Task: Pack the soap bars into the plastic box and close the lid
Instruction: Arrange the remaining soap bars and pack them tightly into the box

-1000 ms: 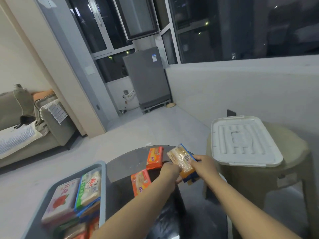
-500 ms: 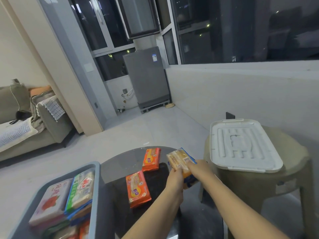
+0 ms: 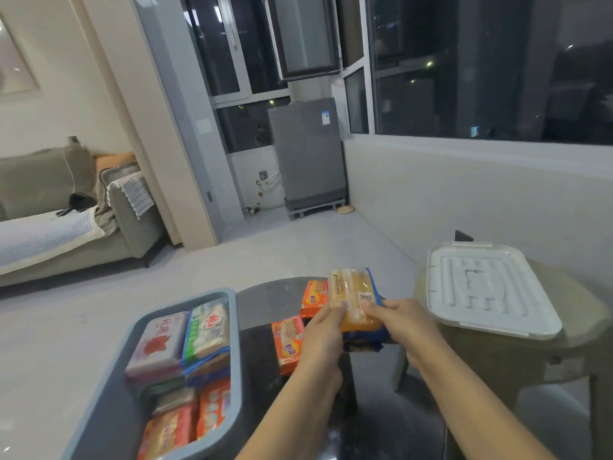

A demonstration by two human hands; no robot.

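Note:
A stack of wrapped yellow soap bars (image 3: 353, 295) with blue packs underneath is held above the dark round table (image 3: 265, 298). My left hand (image 3: 323, 330) grips its left edge and my right hand (image 3: 403, 322) grips its right edge. Two orange soap bars lie on the table: one (image 3: 288, 343) near my left hand, one (image 3: 313, 297) farther back. The grey-blue plastic box (image 3: 237, 376) stands at the lower left and holds several wrapped soap bars (image 3: 205, 333). The white lid (image 3: 487, 287) lies flat on a beige stool (image 3: 580, 353) at the right.
A grey sofa (image 3: 49, 200) stands at the far left and a grey appliance (image 3: 306, 154) against the back window. A low white wall (image 3: 481, 207) runs behind the stool. Pale floor lies between the table and the sofa.
Both hands have kept hold of the yellow soap stack and lifted it slightly. The view has shifted, so the box now sits closer to the frame's middle.

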